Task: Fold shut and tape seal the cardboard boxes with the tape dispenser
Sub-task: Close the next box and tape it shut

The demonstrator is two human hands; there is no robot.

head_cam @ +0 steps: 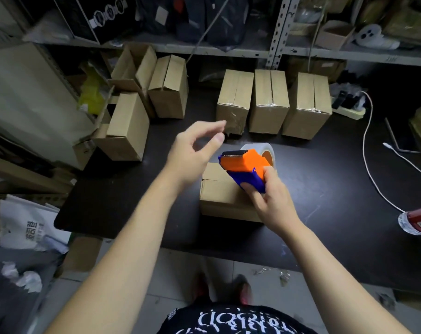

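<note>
Right grip (274,206) holds tape dispenser (246,165) over box (216,196).

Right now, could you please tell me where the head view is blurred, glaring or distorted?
Head view: the left hand is smeared by motion, while the right hand and tape dispenser are sharper; glare glints on the three taped far boxes; the shelf edge bows from the wide lens; the corners fall dark.
</note>
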